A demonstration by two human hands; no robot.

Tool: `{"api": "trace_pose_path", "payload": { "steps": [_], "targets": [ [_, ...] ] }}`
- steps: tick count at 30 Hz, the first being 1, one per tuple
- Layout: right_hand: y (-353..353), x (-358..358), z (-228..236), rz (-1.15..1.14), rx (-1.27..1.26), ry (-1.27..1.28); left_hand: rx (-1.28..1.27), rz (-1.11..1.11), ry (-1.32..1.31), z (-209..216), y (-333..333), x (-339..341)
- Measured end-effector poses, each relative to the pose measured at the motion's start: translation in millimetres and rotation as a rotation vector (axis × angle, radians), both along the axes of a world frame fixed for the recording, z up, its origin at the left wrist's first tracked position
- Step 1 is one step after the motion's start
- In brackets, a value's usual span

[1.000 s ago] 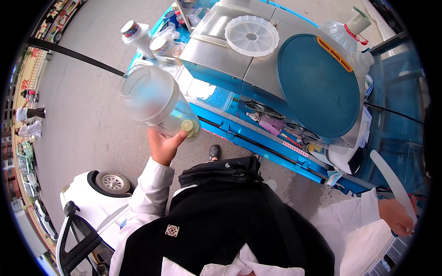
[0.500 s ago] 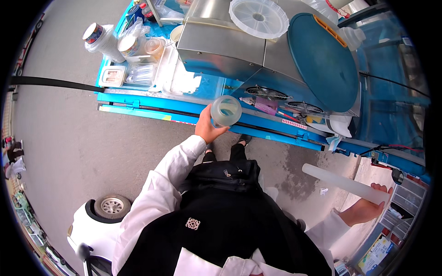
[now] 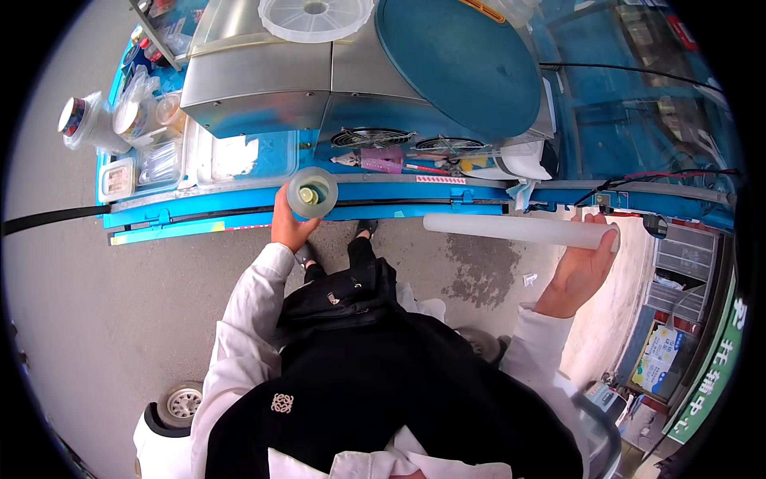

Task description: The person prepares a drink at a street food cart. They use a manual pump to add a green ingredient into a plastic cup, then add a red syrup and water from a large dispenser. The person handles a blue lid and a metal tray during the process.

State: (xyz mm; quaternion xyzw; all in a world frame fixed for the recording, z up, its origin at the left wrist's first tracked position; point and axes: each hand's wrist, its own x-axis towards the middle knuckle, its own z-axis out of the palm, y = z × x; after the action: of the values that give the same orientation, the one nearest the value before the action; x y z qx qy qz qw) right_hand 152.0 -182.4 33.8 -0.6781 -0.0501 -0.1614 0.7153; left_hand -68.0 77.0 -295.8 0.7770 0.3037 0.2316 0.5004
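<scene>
Gripping a clear cup [image 3: 312, 192] in the left hand [image 3: 287, 227], right hand [image 3: 576, 275] loosely cradling a long tube [image 3: 519, 230] that could slip.

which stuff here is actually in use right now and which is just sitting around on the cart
In hand:
- clear plastic cup, held by the left hand
- long white tube, held by the right hand

Lying about:
- round blue griddle plate
- white ribbed round lid
- clear lidded tubs
- white cloth

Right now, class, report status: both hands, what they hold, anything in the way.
Left hand grips clear plastic cup. Right hand holds long white tube, level. Blue cart directly ahead.
</scene>
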Motion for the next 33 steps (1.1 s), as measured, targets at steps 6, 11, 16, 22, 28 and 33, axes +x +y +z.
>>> {"api": "trace_pose_path", "payload": {
  "steps": [6,11,16,22,28,33],
  "targets": [
    [5.3,3.2,-3.8,0.111,0.058,0.068,-0.016,0.032,0.050,-0.7,-9.9,1.7],
    [15.6,-0.8,-5.4,0.152,0.080,0.115,-0.147,0.107,-0.027,6.7,-18.3,-3.2],
    [21.0,-17.0,16.0,0.378,0.077,0.034,0.159,0.195,-0.161,63.1,-21.1,3.8],
    [43.6,-45.2,71.2,0.749,0.451,-0.075,0.213,0.261,-0.111,87.2,-18.8,23.9],
    [121.7,-76.7,52.4,0.903,0.487,-0.069,0.016,0.365,-0.083,85.2,-29.0,26.3],
    [148.8,-91.6,28.6,0.965,0.318,-0.047,-0.051,0.430,-0.126,85.9,-34.7,26.0]
  ]
}}
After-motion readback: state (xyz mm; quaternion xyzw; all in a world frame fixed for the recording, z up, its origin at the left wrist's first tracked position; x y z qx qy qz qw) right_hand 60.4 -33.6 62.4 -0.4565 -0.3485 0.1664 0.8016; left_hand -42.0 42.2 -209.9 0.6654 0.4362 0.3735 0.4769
